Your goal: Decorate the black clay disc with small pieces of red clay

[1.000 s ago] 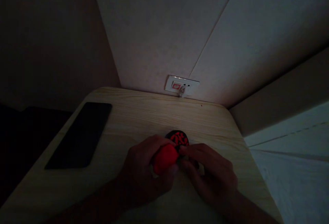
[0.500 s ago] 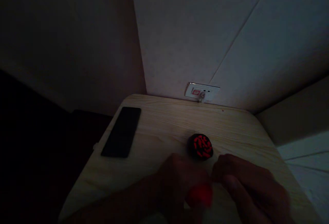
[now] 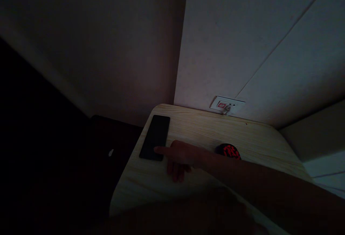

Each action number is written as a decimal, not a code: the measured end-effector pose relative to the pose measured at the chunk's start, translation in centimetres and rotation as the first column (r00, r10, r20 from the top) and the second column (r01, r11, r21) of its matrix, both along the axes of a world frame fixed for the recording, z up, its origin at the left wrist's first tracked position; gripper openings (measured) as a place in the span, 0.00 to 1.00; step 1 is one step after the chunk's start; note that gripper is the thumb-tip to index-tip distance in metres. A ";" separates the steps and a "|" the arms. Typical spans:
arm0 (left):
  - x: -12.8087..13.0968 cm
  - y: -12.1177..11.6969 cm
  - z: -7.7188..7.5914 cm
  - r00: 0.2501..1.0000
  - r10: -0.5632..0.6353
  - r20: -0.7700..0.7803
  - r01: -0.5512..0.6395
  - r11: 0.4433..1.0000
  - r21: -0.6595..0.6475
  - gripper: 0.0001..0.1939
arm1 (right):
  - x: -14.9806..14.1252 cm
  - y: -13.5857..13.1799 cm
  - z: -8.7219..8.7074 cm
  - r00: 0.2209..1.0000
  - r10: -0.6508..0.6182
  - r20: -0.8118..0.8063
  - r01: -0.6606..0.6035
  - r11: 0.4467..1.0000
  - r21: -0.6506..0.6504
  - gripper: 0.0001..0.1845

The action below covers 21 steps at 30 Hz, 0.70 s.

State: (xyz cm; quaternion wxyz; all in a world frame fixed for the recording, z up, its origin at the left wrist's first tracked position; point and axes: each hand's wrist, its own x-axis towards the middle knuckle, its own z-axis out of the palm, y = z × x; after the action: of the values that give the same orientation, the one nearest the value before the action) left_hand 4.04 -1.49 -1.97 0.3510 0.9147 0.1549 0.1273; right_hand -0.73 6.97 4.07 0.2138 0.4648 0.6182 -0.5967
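Observation:
My right hand point(image 3: 180, 157) reaches across from the right with its index finger stretched out. The fingertip is over the lower part of a black smartphone point(image 3: 157, 132) lying flat near the table's left edge. The other fingers hang loosely bent above the wood, with nothing in them. At the bottom, dark and smeared, is my left hand point(image 3: 229, 210); its fingers and anything in them cannot be made out. A round black object with red markings on top point(image 3: 229, 151) sits behind my right forearm, which partly covers it.
The pale wooden table point(image 3: 194, 125) has rounded corners and stands against the wall. A white wall socket point(image 3: 237, 106) with a red switch and a clear plug sits just above its back edge. A small white object point(image 3: 110, 152) shows in the dark to the left. The room is dim.
My right hand has moved left from beside the round object to the phone. My left hand has dropped lower, and the red thing near it is out of sight. The view has turned left.

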 end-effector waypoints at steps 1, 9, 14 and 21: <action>0.1 0.1 0.1 0.999 -0.050 -0.007 0.050 0.999 0.017 0.13 | -0.3 0.1 -0.2 1.000 0.019 0.018 -0.019 1.000 -0.005 0.43; 0.2 1.1 1.9 0.962 -0.237 -0.139 0.236 0.971 -0.025 0.12 | -1.5 0.9 0.2 0.981 0.125 0.151 -0.121 0.992 -0.034 0.42; 0.2 1.2 1.2 0.969 -0.231 -0.091 0.226 0.972 -0.062 0.13 | -1.7 1.0 -0.1 0.973 0.157 0.169 -0.154 0.988 -0.033 0.44; 0.1 1.4 1.5 0.966 -0.240 -0.094 0.228 0.966 -0.122 0.16 | -2.0 0.8 -0.8 0.970 0.156 0.189 -0.148 0.988 -0.054 0.45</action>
State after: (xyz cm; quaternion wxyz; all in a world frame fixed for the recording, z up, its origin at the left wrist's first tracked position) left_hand 4.13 -0.13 -0.46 0.4046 0.9113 0.0712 0.0263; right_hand -2.71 7.80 3.28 0.3268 0.4673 0.6164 -0.5431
